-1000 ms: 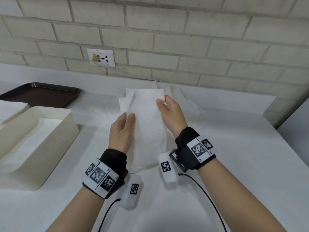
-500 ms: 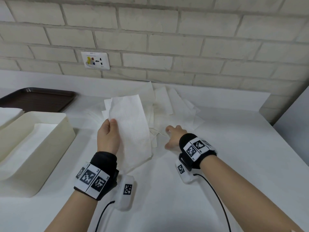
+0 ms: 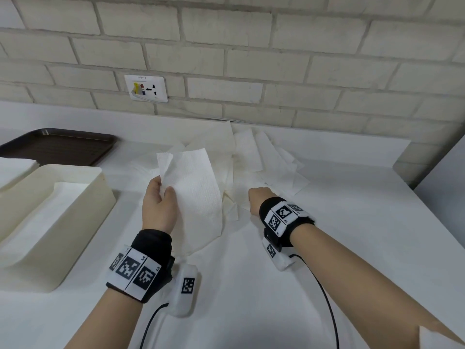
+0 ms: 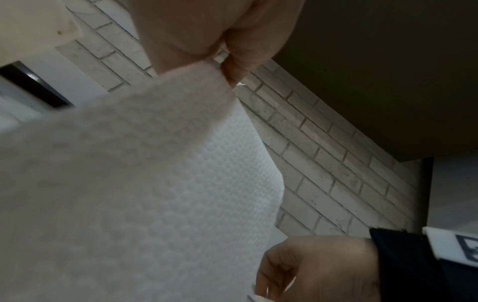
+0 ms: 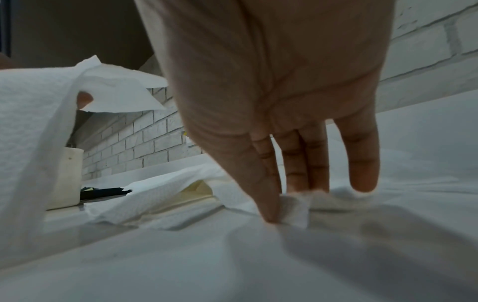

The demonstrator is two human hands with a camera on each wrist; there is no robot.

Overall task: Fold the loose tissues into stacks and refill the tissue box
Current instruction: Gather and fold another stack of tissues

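Observation:
My left hand [image 3: 163, 191] holds a folded white tissue [image 3: 193, 195] upright above the table, pinching its left edge between thumb and fingers. In the left wrist view that tissue [image 4: 155, 183] fills the frame under the pinching fingers [image 4: 238, 61]. My right hand [image 3: 254, 196] is down on the pile of loose tissues [image 3: 261, 159]. There its thumb and fingers [image 5: 300, 179] pinch a raised tissue edge [image 5: 297, 206]. The cream tissue box [image 3: 100, 190] stands open at the left with flat tissues inside.
A dark brown tray [image 3: 57, 144] lies behind the box. A stack of white tissues [image 3: 15, 167] sits at the far left edge. The brick wall with a socket [image 3: 146, 88] closes the back. The table edge [image 3: 432, 235] runs diagonally on the right.
My right hand let go of the held tissue and dropped to the loose pile on the table. The left hand keeps the tissue and has shifted a little left.

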